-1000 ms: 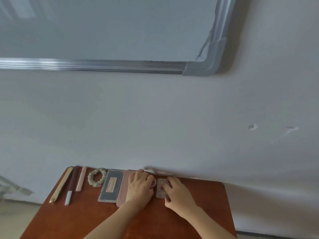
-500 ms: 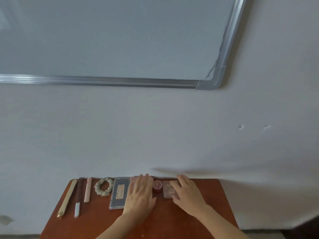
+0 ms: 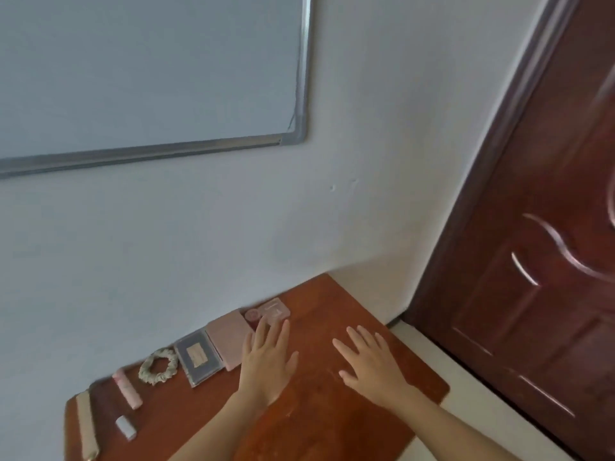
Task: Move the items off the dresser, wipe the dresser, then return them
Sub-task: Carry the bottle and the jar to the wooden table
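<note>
A: What does the dresser (image 3: 332, 410) look like?

B: A reddish-brown wooden top with rounded corners, pushed against a pale wall (image 3: 199, 244). Its right half is bare wood with a faint sheen.

A: And the items?

B: They lie in a row along the wall edge. From the left: a long beige stick (image 3: 87, 425), a dark slim stick with a pale cap (image 3: 125, 427) beside it, a pink tube (image 3: 127, 388), then a cream scrunchie (image 3: 158, 366) lying flat. Next comes a grey clear-lidded flat case (image 3: 198, 358) with a tan label, touching a pink flat case (image 3: 229, 337). Past that sits a small round pink pot (image 3: 253, 316) and a clear pinkish square case (image 3: 277, 309) — the last in the row.

A: Where are the hands?

B: Both are over the top, palms down, fingers spread and straight, gripping nothing. The left hand (image 3: 266, 361) is just beside the pink flat case, its fingertips reaching the round pot and the square case; I cannot tell whether they touch. The right hand (image 3: 369, 361) is over bare wood, apart from every item.

A: Anything else around?

B: A whiteboard (image 3: 133, 68) with a metal frame hangs on the wall above, and a dark red-brown panelled door (image 3: 532, 261) stands to the right — everything is a little blurred.
</note>
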`<state>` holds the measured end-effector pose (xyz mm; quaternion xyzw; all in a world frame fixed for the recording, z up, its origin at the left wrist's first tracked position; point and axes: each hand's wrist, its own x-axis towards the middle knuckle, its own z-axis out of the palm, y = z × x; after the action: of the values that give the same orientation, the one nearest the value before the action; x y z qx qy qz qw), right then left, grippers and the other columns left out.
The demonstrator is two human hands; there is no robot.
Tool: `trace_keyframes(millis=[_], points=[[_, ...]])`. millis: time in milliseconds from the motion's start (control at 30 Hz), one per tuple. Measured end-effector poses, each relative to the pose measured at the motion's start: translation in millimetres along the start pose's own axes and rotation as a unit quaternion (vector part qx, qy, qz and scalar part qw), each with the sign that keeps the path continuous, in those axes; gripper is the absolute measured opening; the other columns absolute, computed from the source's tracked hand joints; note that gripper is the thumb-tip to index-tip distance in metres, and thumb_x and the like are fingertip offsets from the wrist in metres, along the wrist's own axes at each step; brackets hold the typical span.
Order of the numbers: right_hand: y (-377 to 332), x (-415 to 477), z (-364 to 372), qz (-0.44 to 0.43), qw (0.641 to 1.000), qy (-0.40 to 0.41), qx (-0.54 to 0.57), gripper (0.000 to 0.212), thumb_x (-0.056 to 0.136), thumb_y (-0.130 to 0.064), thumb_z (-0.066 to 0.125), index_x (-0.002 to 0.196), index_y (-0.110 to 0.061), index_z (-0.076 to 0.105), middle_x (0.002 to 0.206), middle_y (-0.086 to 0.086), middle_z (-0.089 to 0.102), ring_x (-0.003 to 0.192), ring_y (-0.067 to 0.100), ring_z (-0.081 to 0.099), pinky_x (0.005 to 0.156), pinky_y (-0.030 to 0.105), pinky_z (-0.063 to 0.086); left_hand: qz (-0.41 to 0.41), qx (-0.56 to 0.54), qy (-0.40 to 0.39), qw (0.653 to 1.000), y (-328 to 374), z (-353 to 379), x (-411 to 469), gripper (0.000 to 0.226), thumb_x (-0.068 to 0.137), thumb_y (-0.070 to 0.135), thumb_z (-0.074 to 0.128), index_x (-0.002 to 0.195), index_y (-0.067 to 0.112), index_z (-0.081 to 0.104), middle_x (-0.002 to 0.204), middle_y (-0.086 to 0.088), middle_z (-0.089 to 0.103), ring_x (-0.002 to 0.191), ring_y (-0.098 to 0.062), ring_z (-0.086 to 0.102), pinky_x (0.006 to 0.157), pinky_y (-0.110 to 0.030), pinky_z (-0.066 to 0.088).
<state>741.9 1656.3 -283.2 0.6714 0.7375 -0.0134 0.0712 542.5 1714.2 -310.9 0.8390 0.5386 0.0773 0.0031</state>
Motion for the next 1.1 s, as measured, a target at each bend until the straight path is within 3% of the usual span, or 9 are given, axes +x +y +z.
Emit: trace_keyframes(millis=[100,167,233,267,333,400,633,833,1100], points=[[29,-42,-6,0.073,0.997,0.024,-0.007,0.056,0.078,-0.050,0.030,0.125,-0.032,0.055,0.130,0.010,0.057,0.122,0.031,0.051,0.093,0.047,0.046,0.068,-0.031,-0.006,0.997,48,-8,2,0.058,0.076,0.048,0.033,0.112,0.019,0.068,0.120,-0.002,0.065,0.111,-0.026,0.061,0.081,-0.043,0.054],[52,-74,-6,0.127,0.990,0.047,-0.032,0.050,0.068,-0.054,0.040,0.105,-0.034,0.067,0.106,0.002,0.070,0.098,0.024,0.068,0.072,0.038,0.056,0.111,-0.055,-0.008,0.992,86,-26,4,0.060,0.084,0.048,0.026,0.131,0.021,0.052,0.141,-0.001,0.045,0.131,-0.027,0.043,0.101,-0.047,0.039],[76,-109,-8,0.169,0.983,0.042,-0.057,0.051,0.058,-0.056,0.055,0.104,-0.035,0.065,0.103,-0.002,0.071,0.094,0.021,0.069,0.070,0.037,0.056,0.165,-0.071,0.015,0.984,129,-31,11,0.058,0.094,0.046,0.021,0.147,0.022,0.019,0.153,0.003,0.009,0.145,-0.026,0.008,0.114,-0.043,0.008],[89,-129,-11,0.186,0.980,0.034,-0.063,0.054,0.055,-0.056,0.060,0.105,-0.035,0.064,0.103,-0.002,0.071,0.094,0.020,0.069,0.070,0.037,0.056,0.187,-0.077,0.027,0.979,151,-35,11,0.056,0.096,0.043,0.025,0.147,0.021,0.019,0.154,0.003,0.008,0.145,-0.026,0.008,0.115,-0.042,0.008],[116,-175,-15,0.234,0.969,0.038,-0.073,0.048,0.060,-0.055,0.056,0.102,-0.035,0.067,0.104,-0.003,0.071,0.093,0.021,0.069,0.069,0.038,0.057,0.244,-0.090,0.040,0.965,199,-43,10,0.053,0.086,0.039,0.034,0.132,0.016,0.048,0.141,-0.005,0.046,0.129,-0.029,0.045,0.101,-0.045,0.039],[141,-224,-15,0.299,0.952,0.021,-0.066,0.050,0.067,-0.054,0.038,0.102,-0.036,0.069,0.105,-0.003,0.071,0.093,0.021,0.069,0.069,0.038,0.057,0.294,-0.082,0.039,0.951,250,-42,7,0.058,0.071,0.042,0.035,0.111,0.014,0.065,0.115,-0.007,0.067,0.104,-0.028,0.065,0.078,-0.045,0.054],[224,-421,-4,0.459,0.887,0.050,-0.017,0.052,0.070,-0.054,0.033,0.116,-0.032,0.043,0.109,-0.001,0.069,0.094,0.023,0.068,0.068,0.039,0.057,0.439,-0.129,0.073,0.886,448,-60,-60,0.055,0.072,0.046,0.035,0.111,0.018,0.062,0.111,-0.004,0.069,0.108,-0.023,0.057,0.075,-0.042,0.055],[269,-576,21,0.552,0.832,0.053,-0.008,0.051,0.070,-0.053,0.032,0.112,-0.034,0.055,0.107,-0.004,0.070,0.095,0.021,0.068,0.071,0.039,0.056,0.503,-0.138,0.030,0.853,596,-47,-136,0.056,0.072,0.045,0.035,0.101,0.014,0.072,0.105,-0.005,0.071,0.095,-0.025,0.069,0.069,-0.042,0.056],[295,-709,54,0.636,0.767,0.080,0.007,0.049,0.071,-0.051,0.032,0.114,-0.029,0.043,0.106,-0.001,0.070,0.094,0.023,0.068,0.070,0.038,0.056,0.585,-0.189,-0.008,0.789,723,-34,-213,0.050,0.073,0.045,0.038,0.106,0.014,0.060,0.108,-0.005,0.067,0.096,-0.028,0.066,0.066,-0.038,0.055]])
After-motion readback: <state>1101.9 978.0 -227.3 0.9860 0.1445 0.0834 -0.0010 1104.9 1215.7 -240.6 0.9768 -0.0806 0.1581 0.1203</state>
